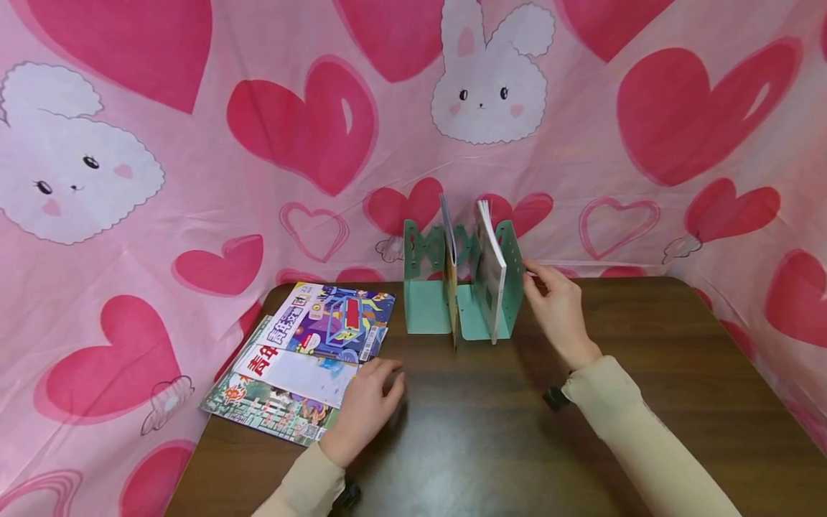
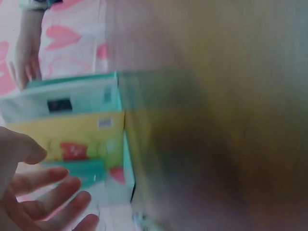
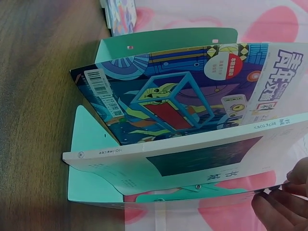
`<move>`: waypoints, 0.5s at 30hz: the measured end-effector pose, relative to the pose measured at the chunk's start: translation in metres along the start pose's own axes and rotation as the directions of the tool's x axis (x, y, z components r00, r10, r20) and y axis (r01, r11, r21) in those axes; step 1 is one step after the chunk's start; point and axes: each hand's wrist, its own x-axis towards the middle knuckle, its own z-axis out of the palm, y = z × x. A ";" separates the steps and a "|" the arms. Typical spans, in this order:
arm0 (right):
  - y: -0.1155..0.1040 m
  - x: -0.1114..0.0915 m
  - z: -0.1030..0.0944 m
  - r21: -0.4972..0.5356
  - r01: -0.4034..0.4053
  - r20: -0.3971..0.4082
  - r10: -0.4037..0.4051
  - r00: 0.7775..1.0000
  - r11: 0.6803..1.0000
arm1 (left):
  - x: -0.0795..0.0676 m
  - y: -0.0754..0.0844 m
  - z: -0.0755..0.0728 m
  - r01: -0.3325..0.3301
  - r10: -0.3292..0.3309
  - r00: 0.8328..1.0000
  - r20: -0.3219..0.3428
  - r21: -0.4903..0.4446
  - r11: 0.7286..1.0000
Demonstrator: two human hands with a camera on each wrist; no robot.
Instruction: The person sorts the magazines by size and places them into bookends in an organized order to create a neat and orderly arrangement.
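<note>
A mint-green metal book stand (image 1: 428, 309) stands upright at the back of the table. Two magazines lean inside it, spaced apart: a thin one with a colourful cover (image 3: 163, 96) and a thicker white one (image 3: 207, 154). With thumb and fingers, my right hand (image 1: 558, 309) pinches the upper edge of the stand's right side panel (image 1: 510, 276). My left hand (image 1: 365, 406) hovers by the right edge of a pile of magazines (image 1: 297, 359), fingers loosely bent and holding nothing. In the left wrist view, the left hand (image 2: 43, 192) shows spread fingers.
The dark wooden table (image 1: 465, 431) carries the stand in the middle back and the magazine pile on the left. Behind it hangs a pink cloth (image 1: 400, 108) with hearts and rabbits, close to the table's back edge.
</note>
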 end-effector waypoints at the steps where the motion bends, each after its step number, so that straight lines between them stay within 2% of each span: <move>1: 0.000 0.000 0.000 -0.001 0.003 0.001 -0.003 1.000 1.000 | 0.004 -0.004 -0.004 0.023 -0.023 1.000 0.001 0.000 1.000; 4: 0.001 0.002 0.000 0.002 0.008 -0.002 -0.008 1.000 1.000 | 0.017 -0.022 -0.018 0.101 -0.100 0.995 -0.009 0.020 0.995; 8: 0.001 0.002 -0.002 0.002 0.006 -0.011 -0.006 1.000 1.000 | 0.035 -0.057 -0.034 0.196 -0.195 0.980 -0.032 0.045 0.979; 10: 0.001 0.001 -0.002 0.001 0.004 -0.009 -0.004 1.000 1.000 | 0.040 -0.076 -0.041 0.261 -0.260 0.965 -0.032 0.036 0.965; 15: 0.001 0.000 0.000 0.001 0.002 0.012 -0.002 1.000 1.000 | 0.043 -0.114 -0.062 0.413 -0.412 0.911 -0.019 0.013 0.911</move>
